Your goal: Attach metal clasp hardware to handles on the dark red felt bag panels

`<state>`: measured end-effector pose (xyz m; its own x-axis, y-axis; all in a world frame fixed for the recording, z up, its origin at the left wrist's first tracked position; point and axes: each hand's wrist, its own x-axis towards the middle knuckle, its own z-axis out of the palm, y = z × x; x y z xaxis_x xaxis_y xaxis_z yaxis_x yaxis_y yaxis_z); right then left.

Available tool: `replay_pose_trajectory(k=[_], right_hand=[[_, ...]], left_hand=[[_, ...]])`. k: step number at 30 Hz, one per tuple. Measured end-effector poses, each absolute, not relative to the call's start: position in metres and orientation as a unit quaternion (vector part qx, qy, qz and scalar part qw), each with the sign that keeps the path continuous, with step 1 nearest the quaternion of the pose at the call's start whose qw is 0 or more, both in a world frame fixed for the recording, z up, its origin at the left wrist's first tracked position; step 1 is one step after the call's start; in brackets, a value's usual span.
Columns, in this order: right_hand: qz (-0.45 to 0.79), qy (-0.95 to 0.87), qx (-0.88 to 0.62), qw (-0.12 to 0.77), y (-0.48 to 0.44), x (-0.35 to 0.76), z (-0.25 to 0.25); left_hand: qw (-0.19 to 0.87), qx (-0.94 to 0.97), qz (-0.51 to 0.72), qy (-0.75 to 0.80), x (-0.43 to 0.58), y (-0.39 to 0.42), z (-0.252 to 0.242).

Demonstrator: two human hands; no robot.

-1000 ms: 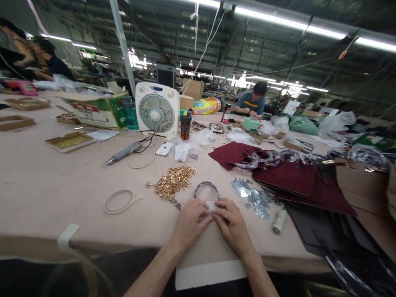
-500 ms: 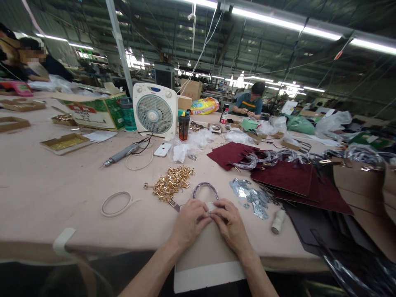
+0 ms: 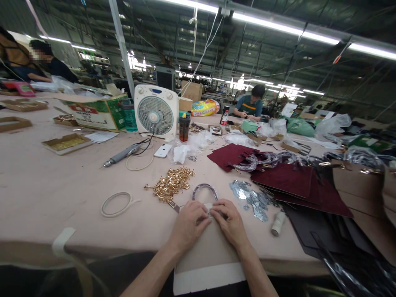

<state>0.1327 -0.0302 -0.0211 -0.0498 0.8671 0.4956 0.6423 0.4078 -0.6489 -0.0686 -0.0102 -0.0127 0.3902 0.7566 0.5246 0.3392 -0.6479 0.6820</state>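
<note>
A beige bag panel (image 3: 206, 255) lies on the table in front of me and hangs over its near edge. Its wrapped handle (image 3: 204, 189) arches up at the far end. My left hand (image 3: 187, 225) and my right hand (image 3: 230, 222) rest side by side on the panel's top edge, fingertips pinched together where they meet; what they pinch is too small to make out. A heap of gold metal fittings (image 3: 171, 183) lies just beyond my left hand. Silvery scraps of wrapping (image 3: 252, 198) lie beyond my right hand.
A white tape loop (image 3: 117, 203), a small white roll (image 3: 277, 223), a power screwdriver (image 3: 122, 154), a phone (image 3: 162, 150) and a white fan (image 3: 154, 111) stand on the table (image 3: 46, 189). Burgundy bag panels (image 3: 291, 179) pile up at the right. Another person (image 3: 252, 105) works at the far side.
My two hands have stayed on the panel's top edge with only small finger movements. The view has shifted slightly.
</note>
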Motion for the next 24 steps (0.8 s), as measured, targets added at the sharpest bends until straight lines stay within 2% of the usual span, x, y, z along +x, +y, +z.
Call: replay_pose_trajectory(k=[8, 15, 19, 24], right_hand=[[0.084, -0.718, -0.551, 0.416, -0.031, 0.126, -0.020], [0.108, -0.709, -0.554, 0.422, -0.029, 0.125, -0.019], [0.176, -0.682, -0.532, 0.470, -0.030, 0.129, -0.015], [0.242, -0.601, -0.517, 0.559, -0.039, 0.135, -0.009]], left_hand=[[0.242, 0.794, 0.440, 0.343, -0.068, -0.010, -0.014], [0.244, 0.797, 0.438, 0.338, -0.068, -0.012, -0.009], [0.222, 0.800, 0.421, 0.365, -0.070, -0.013, -0.011], [0.131, 0.811, 0.391, 0.414, -0.067, -0.013, -0.020]])
